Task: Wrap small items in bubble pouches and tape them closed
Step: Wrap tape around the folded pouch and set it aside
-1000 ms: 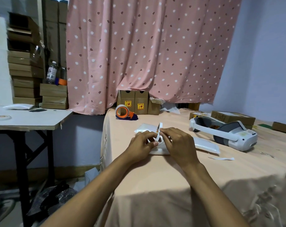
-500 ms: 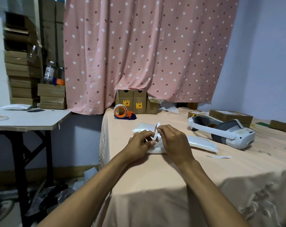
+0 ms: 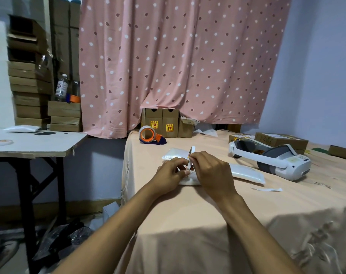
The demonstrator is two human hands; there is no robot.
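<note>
Close together over the near-left part of the desk [image 3: 188, 224]: left hand [image 3: 169, 172] and right hand [image 3: 211, 171], both pinching with curled fingertips a narrow white strip [image 3: 191, 158] standing up between them. Directly under the hands, flat on the desk, a white bubble pouch [image 3: 188, 181], mostly covered by them. Just behind, a second pouch [image 3: 175, 153]; to the right, a third pouch [image 3: 247, 174], then a white headset [image 3: 273, 159]. Farther back, well apart from the hands, an orange tape dispenser [image 3: 150, 135]. On the cloth at right, a loose paper strip [image 3: 267, 189]
</note>
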